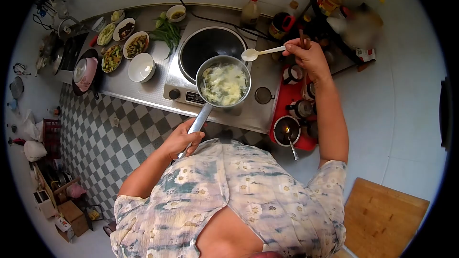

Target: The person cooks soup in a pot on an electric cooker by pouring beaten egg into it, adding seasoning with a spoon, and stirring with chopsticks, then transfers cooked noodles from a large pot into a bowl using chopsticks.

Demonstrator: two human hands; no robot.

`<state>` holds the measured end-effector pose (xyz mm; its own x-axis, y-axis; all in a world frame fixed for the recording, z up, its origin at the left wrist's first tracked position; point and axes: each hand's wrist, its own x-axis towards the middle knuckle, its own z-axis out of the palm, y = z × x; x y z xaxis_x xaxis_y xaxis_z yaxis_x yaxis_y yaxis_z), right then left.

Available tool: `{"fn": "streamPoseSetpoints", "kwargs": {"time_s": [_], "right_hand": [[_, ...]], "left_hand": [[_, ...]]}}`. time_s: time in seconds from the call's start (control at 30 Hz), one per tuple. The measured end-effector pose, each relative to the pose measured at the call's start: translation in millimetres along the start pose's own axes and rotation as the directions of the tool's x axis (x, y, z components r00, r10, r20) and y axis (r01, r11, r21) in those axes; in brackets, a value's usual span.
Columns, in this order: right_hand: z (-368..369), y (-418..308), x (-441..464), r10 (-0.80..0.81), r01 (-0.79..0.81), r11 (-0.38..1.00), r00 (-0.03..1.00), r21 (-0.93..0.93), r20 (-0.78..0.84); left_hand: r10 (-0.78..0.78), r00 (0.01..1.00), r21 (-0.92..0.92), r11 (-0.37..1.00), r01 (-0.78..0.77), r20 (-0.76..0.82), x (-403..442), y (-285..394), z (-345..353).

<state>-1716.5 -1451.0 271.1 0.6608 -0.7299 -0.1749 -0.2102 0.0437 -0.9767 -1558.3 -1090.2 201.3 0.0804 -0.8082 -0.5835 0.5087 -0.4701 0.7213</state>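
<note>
My left hand (179,139) is closed around the metal handle of a saucepan (204,110). In the pan is a pale yellow, egg-like soup (222,85) with green bits. The pan is in front of the round black cooktop (210,48), overlapping its near edge in this view. My right hand (308,57) pinches the end of a white spoon (265,51), whose bowl points left, just beyond the pan's right rim. Brown sticks (302,38) show by the right fingers; whether they are held, I cannot tell.
Left of the cooktop are a white bowl (141,68), several dishes of food (136,44) and green peppers (167,35). On the right, a red tray (282,102) bears jars and a dark bowl with a spoon (292,150). A power cord (210,17) runs behind. A wooden board (387,215) is lower right.
</note>
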Motion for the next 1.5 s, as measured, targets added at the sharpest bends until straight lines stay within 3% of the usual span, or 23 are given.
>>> {"fn": "streamPoseSetpoints", "kwargs": {"time_s": [0.37, 0.57, 0.67, 0.8, 0.9, 1.0, 1.07, 1.13, 1.2, 1.3, 1.4, 1.47, 1.5], "right_hand": [[1.1, -0.5, -4.7, 0.0, -0.004, 0.996, 0.999, 0.086, 0.049], [-58.8, 11.9, -4.0, 0.089, -0.079, 0.99, 0.992, 0.115, -0.087], [-102.5, 36.2, 3.7, 0.121, -0.11, 0.992, 0.971, 0.067, -0.206], [-141.4, 90.9, 24.0, 0.114, -0.22, 0.947, 0.91, -0.232, -0.399], [-161.3, 161.7, 55.2, -0.01, -0.219, 0.839, 0.909, -0.498, -0.416], [-146.6, 178.7, 64.1, -0.227, -0.135, 0.63, 0.909, -0.764, -0.348], [-160.4, 205.1, 81.4, -0.272, -0.116, 0.348, 0.937, -0.93, -0.218], [-152.2, 182.8, 78.4, -0.133, -0.165, 0.264, 0.97, -0.95, -0.206], [-126.5, 149.6, 74.4, -0.077, -0.353, 0.259, 0.92, -0.899, -0.384], [-110.6, 140.1, 84.7, -0.153, -0.205, 0.368, 0.949, -0.907, -0.276], [-7.1, 60.1, 62.0, -0.124, -0.07, 0.462, 0.982, -0.884, -0.143], [55.5, 40.4, 56.3, -0.179, 0.054, 0.641, 0.981, -0.766, -0.08], [84.7, 39.7, 60.3, -0.108, 0.062, 0.731, 0.994, -0.68, -0.026]], "left_hand": [[-0.002, 1.0, 0.042, 0.999, 0.001, 0.004, -0.1, 1.7, 1.1], [-0.015, 0.999, 0.069, 0.997, 0.017, -0.03, -3.0, -5.5, -6.5], [0.007, 1.0, 0.035, 0.999, -0.006, -0.029, -9.1, -11.9, -13.1], [0.026, 0.997, 0.016, 1.0, -0.024, -0.073, -23.5, -19.3, -22.4], [0.058, 0.992, -0.022, 0.998, -0.061, -0.116, -31.8, -35.3, -31.9], [0.069, 0.981, -0.086, 0.993, -0.086, -0.181, -47.6, -43.5, -39.9], [0.073, 0.969, -0.152, 0.982, -0.11, -0.235, -60.8, -46.8, -45.5], [0.076, 0.957, -0.19, 0.973, -0.133, -0.278, -76.6, -47.5, -55.9], [0.089, 0.943, -0.202, 0.966, -0.16, -0.321, -90.3, -45.6, -70.0], [0.117, 0.919, -0.214, 0.954, -0.209, -0.376, -108.9, -47.9, -98.2], [0.18, 0.871, -0.214, 0.928, -0.305, -0.457, -127.6, -51.2, -147.0], [0.184, 0.852, -0.201, 0.927, -0.316, -0.49, -139.4, -51.7, -177.4], [0.191, 0.838, -0.187, 0.927, -0.326, -0.511, -144.0, -52.9, -192.5]]}}
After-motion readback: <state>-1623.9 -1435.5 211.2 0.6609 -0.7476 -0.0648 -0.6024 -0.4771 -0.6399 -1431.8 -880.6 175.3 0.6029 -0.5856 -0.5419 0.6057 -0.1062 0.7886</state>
